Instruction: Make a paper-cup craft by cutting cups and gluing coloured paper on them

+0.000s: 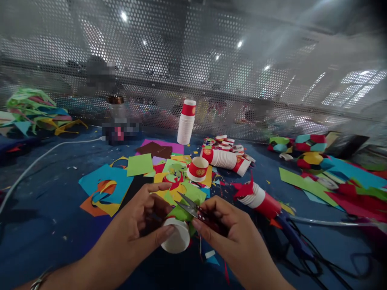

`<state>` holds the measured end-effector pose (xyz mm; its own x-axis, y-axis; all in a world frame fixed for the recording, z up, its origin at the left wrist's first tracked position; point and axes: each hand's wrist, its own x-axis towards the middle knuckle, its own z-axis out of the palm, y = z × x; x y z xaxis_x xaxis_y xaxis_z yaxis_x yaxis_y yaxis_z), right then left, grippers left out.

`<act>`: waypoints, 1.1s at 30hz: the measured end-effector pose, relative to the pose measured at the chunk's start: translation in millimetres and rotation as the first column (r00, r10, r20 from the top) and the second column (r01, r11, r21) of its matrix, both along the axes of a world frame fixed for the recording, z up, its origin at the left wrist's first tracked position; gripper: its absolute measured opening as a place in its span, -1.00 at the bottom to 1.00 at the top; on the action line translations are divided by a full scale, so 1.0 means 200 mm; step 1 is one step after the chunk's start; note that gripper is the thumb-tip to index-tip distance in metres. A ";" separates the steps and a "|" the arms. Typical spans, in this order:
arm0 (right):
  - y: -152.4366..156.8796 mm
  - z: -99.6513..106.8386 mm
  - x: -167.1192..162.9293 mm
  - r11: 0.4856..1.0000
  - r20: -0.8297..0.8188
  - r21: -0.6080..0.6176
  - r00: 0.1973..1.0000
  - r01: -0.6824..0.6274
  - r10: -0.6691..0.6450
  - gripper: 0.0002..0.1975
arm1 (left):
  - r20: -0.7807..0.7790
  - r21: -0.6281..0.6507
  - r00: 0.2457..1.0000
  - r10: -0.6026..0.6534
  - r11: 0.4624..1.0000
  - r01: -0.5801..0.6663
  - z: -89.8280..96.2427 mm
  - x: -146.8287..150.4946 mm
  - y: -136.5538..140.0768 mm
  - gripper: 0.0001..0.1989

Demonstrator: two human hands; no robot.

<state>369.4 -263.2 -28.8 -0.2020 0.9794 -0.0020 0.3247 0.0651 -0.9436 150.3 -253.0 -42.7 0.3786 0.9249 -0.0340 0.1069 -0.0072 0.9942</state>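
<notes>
My left hand (pixel 142 225) is closed on a paper cup (pixel 176 238), its thumb on the white rim and its other fingers curled behind. The cup's mouth is turned toward me, with some red showing at its side. My right hand (pixel 225 225) grips small scissors (pixel 208 219) by the dark red handles. The blades are slightly parted and point left, just above the cup. Beneath the blades lies green paper (pixel 181 213); I cannot tell whether it is attached to the cup. Ahead of my hands stands a short red-and-white cup (pixel 198 170).
A tall cup stack (pixel 186 123) stands behind; another stack (pixel 223 159) lies sideways. At right are a red-and-white cup stack (pixel 263 201), a dark blue glue gun (pixel 296 237) and black cables. Coloured paper (pixel 102 185) and scraps cover the blue table (pixel 66 217). A perforated metal screen (pixel 187 60) rises behind.
</notes>
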 end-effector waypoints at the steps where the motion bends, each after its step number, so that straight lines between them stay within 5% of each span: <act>1: 0.00 0.00 0.00 1.000 0.009 -0.003 1.000 -0.004 0.004 -0.84 | -0.006 -0.005 1.000 0.011 1.000 -0.011 0.00 0.00 0.00 -0.37; 23: 0.00 -0.04 -0.02 0.999 -0.038 0.002 0.999 -0.034 0.034 -0.91 | 0.091 -0.075 0.995 0.027 0.997 -0.020 -0.05 0.05 0.00 -0.34; 33: -0.02 -0.04 0.04 1.000 -0.089 -0.025 0.996 0.005 -0.007 -0.70 | 0.188 -0.180 0.965 0.183 0.972 -0.149 -0.04 0.01 0.08 -0.33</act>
